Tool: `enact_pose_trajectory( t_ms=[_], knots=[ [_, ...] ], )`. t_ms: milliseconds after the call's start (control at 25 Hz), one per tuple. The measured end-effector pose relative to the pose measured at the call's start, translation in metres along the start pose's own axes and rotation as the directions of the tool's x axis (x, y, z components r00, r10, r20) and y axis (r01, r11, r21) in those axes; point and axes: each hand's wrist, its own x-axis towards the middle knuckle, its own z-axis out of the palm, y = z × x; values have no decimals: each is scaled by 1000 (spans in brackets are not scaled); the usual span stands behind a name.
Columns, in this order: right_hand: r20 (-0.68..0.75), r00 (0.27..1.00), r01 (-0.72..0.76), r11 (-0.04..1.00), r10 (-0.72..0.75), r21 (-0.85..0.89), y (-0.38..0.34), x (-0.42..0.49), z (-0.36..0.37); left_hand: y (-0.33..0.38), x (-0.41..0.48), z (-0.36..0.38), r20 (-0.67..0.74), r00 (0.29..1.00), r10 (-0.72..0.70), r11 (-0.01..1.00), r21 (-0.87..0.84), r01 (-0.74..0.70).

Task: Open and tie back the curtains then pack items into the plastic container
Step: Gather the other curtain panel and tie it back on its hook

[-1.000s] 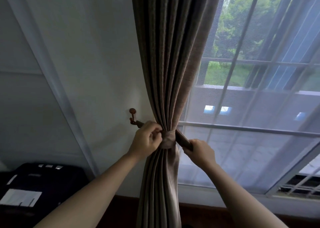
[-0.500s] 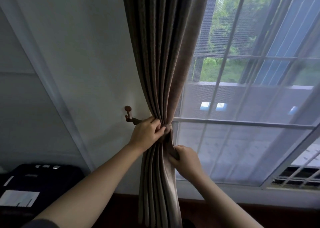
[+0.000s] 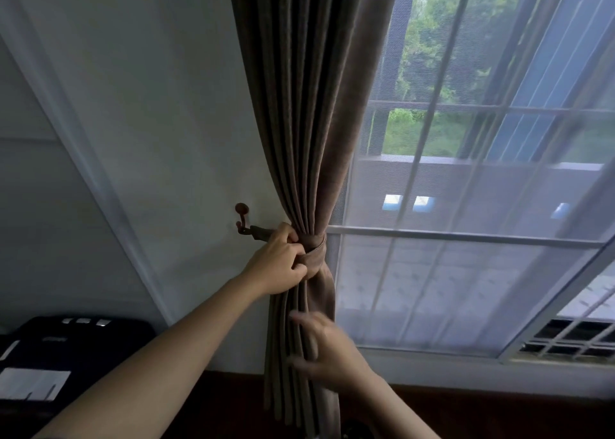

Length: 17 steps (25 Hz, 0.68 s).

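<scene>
Down from the knot since half a second ago: the right hand (image 3: 327, 348), now lower on the curtain (image 3: 299, 105), below the tieback (image 3: 316, 252) rather than at it. Much where it was, the left hand (image 3: 278, 262), at the same spot beside the band.

Head view. At centre, the brown curtain, drawn aside and gathered into narrow folds, hanging between the white wall (image 3: 159, 122) and the window (image 3: 466, 235). Around its waist, the tieback in matching brown cloth, wrapped close, with a strap running left to a small dark hook (image 3: 242, 220) on the wall. On that strap and the edge of the band, the left hand, fingers curled tight and gripping the tieback, knuckles toward the camera. Lower down, the right hand laid against the folds, blurred by motion; fingers apparently stretched out and spread rather than curled, thumb below, nothing pinched as far as the blur allows. Over the glass, a sheer white curtain (image 3: 466, 288), with green trees showing through. At lower left, a black case (image 3: 76, 342) with a white sheet (image 3: 33, 383) on it.
</scene>
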Motion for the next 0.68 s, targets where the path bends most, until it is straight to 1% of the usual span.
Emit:
enact_pose_trajectory(
  t_ms=[40, 80, 120, 160, 200, 280, 360, 480, 520, 560, 680],
  knots=[
    [-193, 979, -50, 992, 71, 112, 2, 6, -5, -4, 1, -3, 15, 1000, 15, 1000, -7, -15],
    [-352, 925, -74, 975, 146, 210, 4, 13, -9, -8, 1, -7, 33, 999, 35, 999, -22, -34],
    [-423, 876, -114, 950, 234, 290, 12, 22, -9, -12, 2, -11, 56, 997, 50, 998, -39, -48],
    [-437, 846, -161, 927, 306, 338, 16, 32, -8, -19, 3, -14, 80, 995, 60, 997, -47, -56],
    [-421, 837, -214, 918, 348, 334, 22, 45, -3, -25, 3, -17, 107, 992, 64, 997, -54, -59],
    [-375, 854, -238, 912, 360, 333, 30, 67, 12, -36, 5, -20, 157, 984, 85, 992, -108, -69],
    [-379, 852, -199, 894, 360, 402, 34, 88, 24, -44, 7, -21, 174, 976, 129, 979, -181, -97],
    [-506, 793, -37, 855, 340, 517, 28, 107, 27, -51, 13, -22, 165, 966, 196, 955, -255, -151],
    [-525, 778, 4, 834, 344, 551, 25, 113, 27, -54, 16, -21, 173, 961, 214, 948, -275, -162],
    [-535, 763, 11, 821, 362, 571, 23, 117, 27, -56, 18, -20, 188, 955, 228, 942, -291, -167],
    [-511, 719, -90, 792, 471, 603, 25, 131, 33, -59, 26, -26, 229, 940, 254, 938, -296, -181]
  ],
)
